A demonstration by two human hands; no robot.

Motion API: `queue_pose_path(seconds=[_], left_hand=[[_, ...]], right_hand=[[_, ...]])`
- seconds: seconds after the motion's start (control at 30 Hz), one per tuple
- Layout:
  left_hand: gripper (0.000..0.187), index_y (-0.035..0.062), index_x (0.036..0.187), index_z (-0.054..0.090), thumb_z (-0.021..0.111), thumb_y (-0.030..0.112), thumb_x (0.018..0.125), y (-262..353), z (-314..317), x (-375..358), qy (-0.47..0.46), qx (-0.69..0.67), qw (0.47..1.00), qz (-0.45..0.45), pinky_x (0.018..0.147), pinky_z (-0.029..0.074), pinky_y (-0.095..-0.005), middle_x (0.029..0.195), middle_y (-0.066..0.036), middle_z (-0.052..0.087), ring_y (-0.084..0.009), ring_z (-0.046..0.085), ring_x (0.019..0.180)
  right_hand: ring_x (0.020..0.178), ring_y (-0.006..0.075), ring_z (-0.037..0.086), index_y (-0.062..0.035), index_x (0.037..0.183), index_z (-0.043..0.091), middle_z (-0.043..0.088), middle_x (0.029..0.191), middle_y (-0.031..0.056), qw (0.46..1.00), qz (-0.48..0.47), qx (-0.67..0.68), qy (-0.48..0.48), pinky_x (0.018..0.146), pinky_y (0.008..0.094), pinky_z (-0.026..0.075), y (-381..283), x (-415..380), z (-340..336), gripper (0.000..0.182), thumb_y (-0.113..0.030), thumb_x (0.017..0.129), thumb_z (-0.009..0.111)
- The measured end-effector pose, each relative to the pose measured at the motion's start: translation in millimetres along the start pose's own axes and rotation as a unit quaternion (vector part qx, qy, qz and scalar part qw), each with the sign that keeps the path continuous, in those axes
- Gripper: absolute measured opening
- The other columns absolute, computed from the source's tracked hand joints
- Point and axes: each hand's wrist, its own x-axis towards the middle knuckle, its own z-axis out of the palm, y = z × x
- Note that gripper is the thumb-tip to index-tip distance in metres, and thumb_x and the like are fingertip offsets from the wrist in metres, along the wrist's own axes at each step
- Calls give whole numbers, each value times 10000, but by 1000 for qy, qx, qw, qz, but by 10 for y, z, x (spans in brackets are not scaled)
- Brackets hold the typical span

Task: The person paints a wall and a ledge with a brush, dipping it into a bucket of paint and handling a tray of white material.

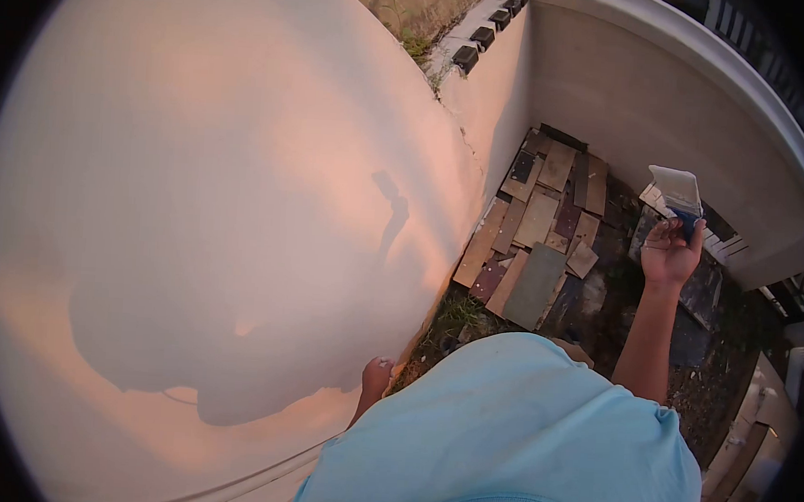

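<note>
My right hand [671, 258] is raised at the right, its fingers closed round the blue lower part of a flat white-bladed tool [676, 185]. The white part stands upright above my fingers and looks wide and rectangular. Low beside the pale wall [233, 188], my left hand [377, 375] shows small at the end of the arm, its fingers curled in and nothing visible in them. On that wall falls the shadow of my body and of an arm with a rectangular shape at its end.
Wooden boards and tile-like pieces [536, 217] lie on the ground ahead, a grey-green panel [537, 285] among them. A second wall [646, 100] curves behind. Several dark blocks [482, 38] line the ledge at the top. Planks [736, 468] lie at the lower right.
</note>
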Motion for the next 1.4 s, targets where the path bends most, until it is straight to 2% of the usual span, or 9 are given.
queue_pose_path(seconds=[0.23, 0.6, 0.67, 0.77, 0.93, 0.97, 1.1, 1.27, 1.4], left_hand=[[395, 21, 1004, 670, 580, 396, 917, -970, 131, 152, -66, 61, 995, 53, 784, 517, -404, 945, -170, 693, -315, 666, 872], [312, 34, 1011, 676, 583, 320, 928, -348, 112, 881, -82, 78, 993, 14, 783, 522, -396, 964, -161, 695, -302, 670, 902], [240, 68, 1024, 691, 555, 251, 950, 1199, -154, 263, 47, 125, 955, 263, 749, 534, -387, 979, -154, 703, -296, 691, 875], [219, 92, 994, 707, 576, 261, 951, 1965, -345, 10, 181, 40, 923, 339, 675, 538, -364, 897, -134, 715, -268, 704, 761], [205, 66, 785, 700, 712, 251, 870, 2624, -705, -429, 377, -18, 806, 456, 498, 476, -324, 612, -74, 635, -219, 591, 504], [239, 67, 725, 657, 730, 258, 850, 2647, -817, -463, 381, 49, 781, 493, 475, 449, -331, 582, -70, 601, -220, 565, 483], [354, 83, 607, 531, 769, 264, 797, 2739, -1243, -776, 473, 68, 655, 585, 423, 374, -346, 505, -49, 487, -223, 484, 428], [427, 76, 954, 629, 602, 498, 891, 2609, -1910, -1236, 666, 151, 533, 499, 828, 468, -450, 998, -107, 617, -295, 578, 951], [788, -7, 1386, 402, 429, 631, 924, 2419, -2348, -1506, 774, 258, 494, 302, 1100, 137, -663, 1442, -271, 367, -505, 270, 1371]], right_hand=[[722, 177, 649, -43, 909, 661, 668, 771, 58, 999, -44, -21, 4, 690, 325, 571, -205, -132, -62, 357, -381, 968, 561], [695, 141, 655, -56, 880, 661, 676, 755, 42, 990, -93, 4, 107, 664, 275, 574, -427, -297, -453, 345, -392, 939, 610], [682, 144, 653, -58, 882, 661, 676, 752, 45, 990, -85, 8, 115, 658, 278, 574, -406, -297, -434, 337, -387, 937, 615], [656, 122, 638, -67, 870, 651, 657, 719, 23, 986, -84, -11, 145, 632, 251, 568, -383, -274, -428, 322, -379, 940, 619], [710, 128, 669, -5, 1214, 552, 682, 939, 106, 971, -131, -37, 195, 622, 238, 594, -241, 46, -541, 451, -391, 983, 532], [818, 260, 644, 29, 1179, 571, 665, 973, 98, 990, -29, 74, 115, 706, 347, 564, -324, -14, -655, 630, -499, 853, 676], [789, 230, 625, 12, 1096, 609, 667, 903, 84, 985, 22, 95, 145, 693, 342, 540, -261, 494, -1130, 460, -338, 821, 724], [765, 212, 612, 6, 1069, 619, 665, 870, 75, 988, 18, 98, 119, 686, 337, 527, 139, 322, -499, 393, -266, 812, 737], [760, 214, 606, 7, 1036, 622, 665, 864, 75, 980, 76, 108, 151, 708, 341, 522, 346, 381, -351, 357, -293, 858, 696]])
